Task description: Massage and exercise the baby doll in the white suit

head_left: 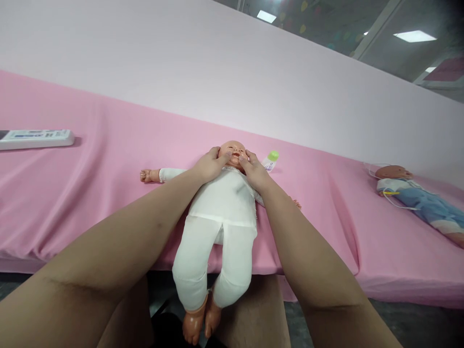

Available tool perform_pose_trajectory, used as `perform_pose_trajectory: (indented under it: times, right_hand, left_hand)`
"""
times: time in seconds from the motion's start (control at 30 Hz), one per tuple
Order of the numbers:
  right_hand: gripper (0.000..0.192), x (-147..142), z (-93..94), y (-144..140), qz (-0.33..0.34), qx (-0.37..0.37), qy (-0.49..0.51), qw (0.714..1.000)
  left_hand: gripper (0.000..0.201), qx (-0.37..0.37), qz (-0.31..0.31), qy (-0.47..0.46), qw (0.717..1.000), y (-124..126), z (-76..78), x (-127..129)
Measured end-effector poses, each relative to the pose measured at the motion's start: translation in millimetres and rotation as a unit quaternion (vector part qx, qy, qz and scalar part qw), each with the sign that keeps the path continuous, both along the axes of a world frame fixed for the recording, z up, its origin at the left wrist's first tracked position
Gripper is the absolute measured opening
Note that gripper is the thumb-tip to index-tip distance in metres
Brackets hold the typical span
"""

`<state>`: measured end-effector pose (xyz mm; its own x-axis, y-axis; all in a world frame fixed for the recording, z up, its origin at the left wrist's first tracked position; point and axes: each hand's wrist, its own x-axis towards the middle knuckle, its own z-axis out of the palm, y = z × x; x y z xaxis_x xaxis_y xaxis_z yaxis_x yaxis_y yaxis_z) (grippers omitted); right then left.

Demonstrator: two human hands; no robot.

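Fingers [222, 155] of the left hand [209, 165] and the right hand [255, 170] pressed flat, ungrasping, on both cheeks of the baby doll [221, 203]. It lay face-up across the pink bed [90, 193], head away, feet overhanging toward the person, both hands equally near.

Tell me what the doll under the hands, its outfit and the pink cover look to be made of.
Doll: head and feet look like smooth moulded plastic or vinyl, with a slight sheen. The left hand and right hand touch its face.
White outfit: soft matte fabric, probably cotton knit; it creases at the knees.
Pink cover: thin matte cloth, shown by its folds and drape over the edge.
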<state>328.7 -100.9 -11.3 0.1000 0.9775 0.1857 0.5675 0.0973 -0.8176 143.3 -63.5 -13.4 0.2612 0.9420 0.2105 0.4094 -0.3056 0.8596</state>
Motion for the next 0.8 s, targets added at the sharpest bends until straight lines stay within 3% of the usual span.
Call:
perform_pose_trajectory:
  times: [0.8]
  right_hand:
    - [0.08,3.6,-5.6,4.9,0.008,0.003,0.014,1.0]
  left_hand:
    - [0.063,0.005,0.001,0.008,1.0,0.7,-1.6,-0.1]
